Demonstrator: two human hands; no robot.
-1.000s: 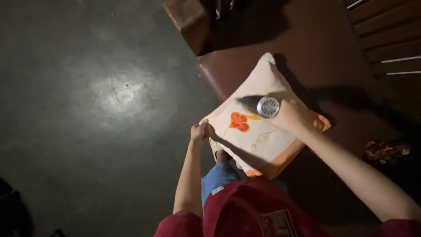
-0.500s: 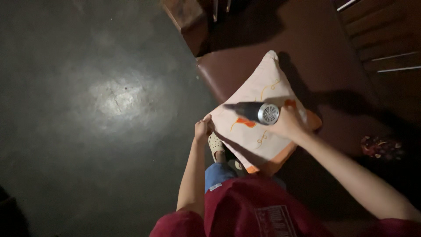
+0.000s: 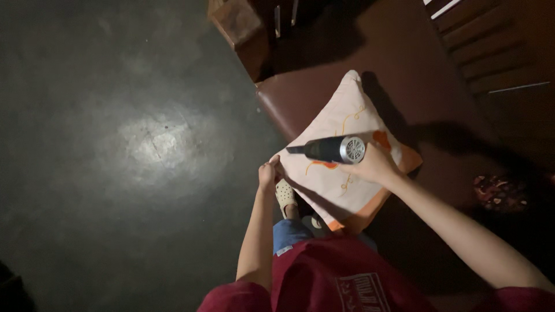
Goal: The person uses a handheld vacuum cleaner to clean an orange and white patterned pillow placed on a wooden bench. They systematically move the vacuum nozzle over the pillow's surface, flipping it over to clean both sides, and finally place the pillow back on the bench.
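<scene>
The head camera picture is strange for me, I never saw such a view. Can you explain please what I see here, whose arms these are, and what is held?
The camera sits on a person's head and looks straight down, so you see that person's own red shirt, arms and one foot in a light shoe from above. There is no machine; the two bare hands do the work. A cream cushion with orange flower patterns lies on a dark brown padded seat, near its edge. The left hand pinches the cushion's near corner. The right hand holds a small handheld blower or vacuum, dark with a silver vented end, its narrow nozzle pointing across the cushion. The dark grey floor fills the left side, with a bright patch of reflected light.
</scene>
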